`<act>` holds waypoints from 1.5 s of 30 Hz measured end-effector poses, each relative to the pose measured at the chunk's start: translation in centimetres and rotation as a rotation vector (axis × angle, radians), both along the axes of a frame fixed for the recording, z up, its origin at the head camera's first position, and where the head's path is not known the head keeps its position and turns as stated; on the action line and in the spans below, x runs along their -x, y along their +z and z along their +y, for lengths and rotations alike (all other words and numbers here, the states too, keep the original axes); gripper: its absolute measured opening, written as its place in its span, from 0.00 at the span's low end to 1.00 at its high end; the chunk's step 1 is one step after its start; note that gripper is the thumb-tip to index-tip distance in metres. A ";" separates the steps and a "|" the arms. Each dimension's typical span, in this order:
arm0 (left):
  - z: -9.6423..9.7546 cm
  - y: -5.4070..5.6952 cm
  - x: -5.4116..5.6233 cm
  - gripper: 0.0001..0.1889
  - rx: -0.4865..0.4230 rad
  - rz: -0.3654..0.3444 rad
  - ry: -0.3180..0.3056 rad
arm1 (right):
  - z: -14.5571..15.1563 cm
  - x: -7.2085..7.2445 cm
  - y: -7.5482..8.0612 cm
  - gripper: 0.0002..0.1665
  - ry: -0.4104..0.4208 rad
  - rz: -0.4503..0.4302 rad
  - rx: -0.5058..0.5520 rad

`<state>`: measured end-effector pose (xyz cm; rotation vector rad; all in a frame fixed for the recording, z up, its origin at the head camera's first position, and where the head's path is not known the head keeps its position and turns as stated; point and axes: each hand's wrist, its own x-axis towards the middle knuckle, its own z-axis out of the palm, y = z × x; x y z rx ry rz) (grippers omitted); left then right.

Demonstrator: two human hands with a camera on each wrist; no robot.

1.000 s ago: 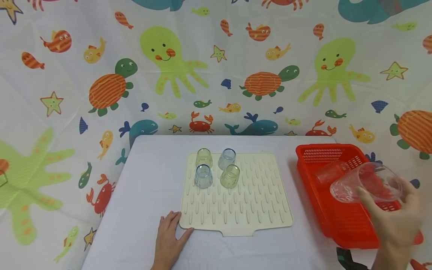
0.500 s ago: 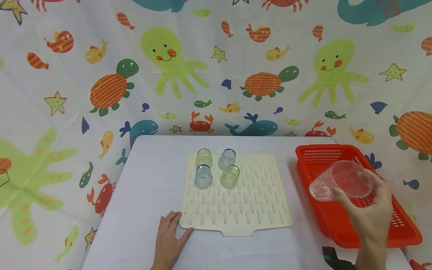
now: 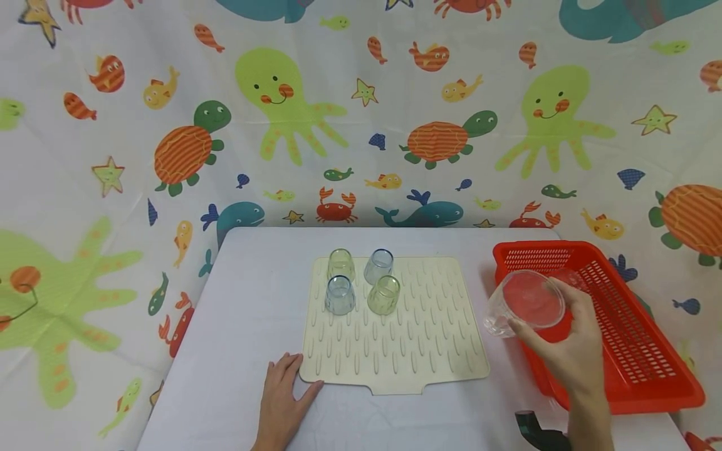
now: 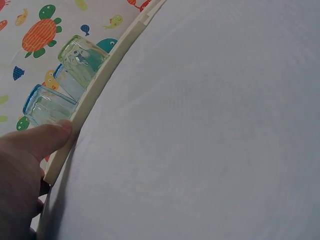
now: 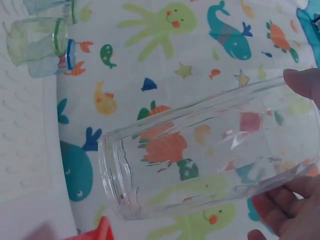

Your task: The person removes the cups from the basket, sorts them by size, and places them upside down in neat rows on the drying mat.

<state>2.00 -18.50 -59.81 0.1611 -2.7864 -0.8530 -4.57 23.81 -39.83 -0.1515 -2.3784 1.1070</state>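
My right hand (image 3: 570, 344) grips a clear glass (image 3: 530, 300) near its rim, thumb on one side and fingers on the other. The glass is tilted, mouth toward me, over the basket's left edge. The right wrist view shows the same glass (image 5: 200, 160) lengthwise, its thick base pointing left. My left hand (image 3: 280, 394) rests at the front left corner of a cream ridged drying mat (image 3: 429, 351), fingers extended and thumb (image 4: 52, 137) on the mat's edge. On the mat, toward its back left, stand two blue-rimmed glasses (image 3: 340, 297) and two green glasses (image 3: 384, 297).
A red perforated plastic basket (image 3: 685, 388) stands at the table's right side. Another clear glass (image 3: 572, 279) inside it is partly hidden. A white cloth covers the table (image 3: 242, 300). Behind hangs a sea-animal curtain (image 3: 361, 138). A black strap-like piece (image 3: 538, 432) sits by the right wrist.
My right hand has carried the clear glass leftward from above the basket's right part to its left edge. My left hand and the glasses on the mat have stayed put.
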 end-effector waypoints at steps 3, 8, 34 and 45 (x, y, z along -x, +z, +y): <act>0.0 0.0 0.0 0.39 -0.003 -0.002 0.000 | -0.8 0.1 -0.1 0.55 0.063 -0.015 -0.026; 0.0 0.1 0.0 0.39 -0.020 -0.015 0.003 | -1.9 0.3 -0.4 0.56 0.219 -0.016 -0.061; -0.2 0.5 0.1 0.36 -0.031 -0.036 0.001 | -6.8 1.0 -3.8 0.56 0.537 -0.046 -0.044; -0.3 0.7 0.3 0.35 -0.062 -0.089 0.000 | -7.6 0.9 -4.2 0.55 0.613 -0.067 -0.022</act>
